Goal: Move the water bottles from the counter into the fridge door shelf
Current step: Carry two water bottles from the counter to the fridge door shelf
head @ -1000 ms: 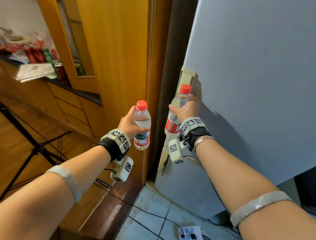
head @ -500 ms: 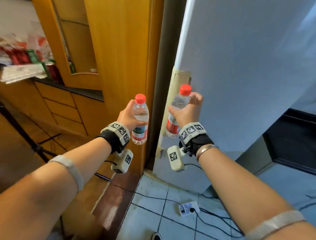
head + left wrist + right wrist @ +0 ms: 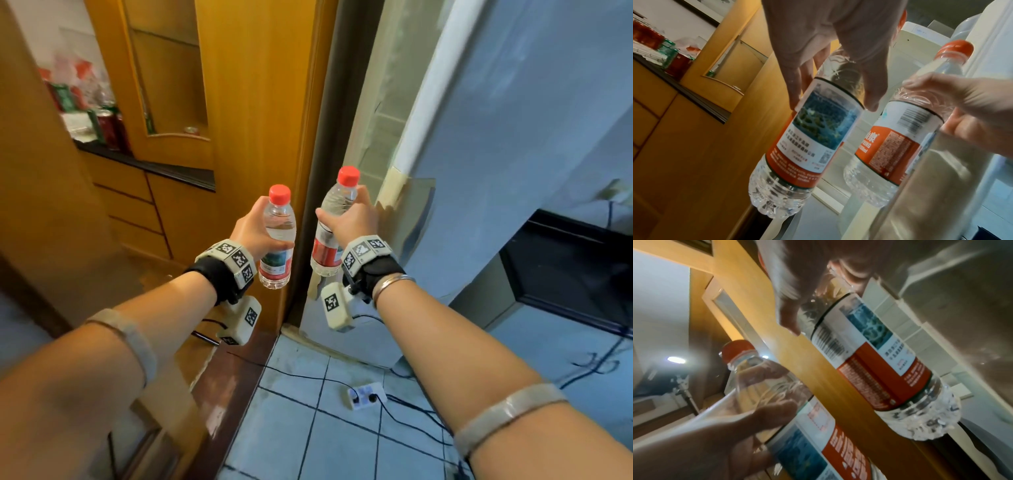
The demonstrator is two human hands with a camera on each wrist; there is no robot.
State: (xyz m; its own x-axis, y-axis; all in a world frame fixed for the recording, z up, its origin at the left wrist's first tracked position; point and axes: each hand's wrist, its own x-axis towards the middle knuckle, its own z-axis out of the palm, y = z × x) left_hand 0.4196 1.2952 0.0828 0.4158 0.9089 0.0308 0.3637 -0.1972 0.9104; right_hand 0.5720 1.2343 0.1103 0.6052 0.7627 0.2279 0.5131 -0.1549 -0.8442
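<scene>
Both hands grasp bottles: left hand (image 3: 255,231) wraps 1 clear plastic water bottle with a red cap (image 3: 276,240), held upright before the wooden cabinet panel (image 3: 253,102); right hand (image 3: 354,222) wraps a 2nd red-capped bottle (image 3: 330,228), tilted, beside the pale grey fridge door (image 3: 513,137).

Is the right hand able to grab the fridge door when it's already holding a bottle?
Probably yes: the right hand grips its bottle, yet its fingers seem to reach the fridge door edge, already ajar.
</scene>
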